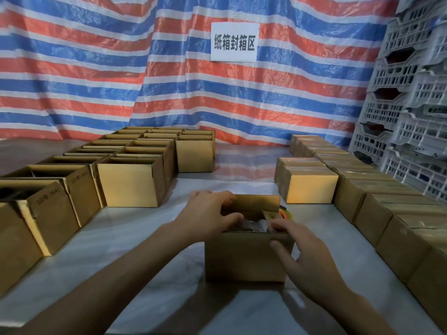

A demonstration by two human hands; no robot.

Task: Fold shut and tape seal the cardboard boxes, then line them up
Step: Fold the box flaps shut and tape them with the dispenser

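**Head view.** Centre: box (244,257) upright on table (125,240), top open, far flap raised, dark contents visible inside.

Left hand (208,213) laid over the box's left top edge, fingers curled round the left flap, thumb reaching over the opening; a closed grip on the flap.

Right hand (309,259) at the box's near right corner, fingers (280,224) hooked over the right rim, thumb pressed against the front face; a pinching hold on that corner.

Box thus between the two hands, gripped at both sides of its top, base flat on the table.

Tape (287,212), an orange-and-yellow roll, just behind the box's far right corner, mostly hidden by it, apart from both hands.

Left of centre: open boxes (131,182) in close rows running to the far end, flaps upright, some printed with black characters.

Right of centre: sealed boxes (312,187) in a long line along the table's right side, with a short second row just beside it, well apart from the gripped box.

Background: red, white and blue striped tarp (84,73) bearing a white sign (234,42) with black characters; stacked grey crates (408,97) at far right.
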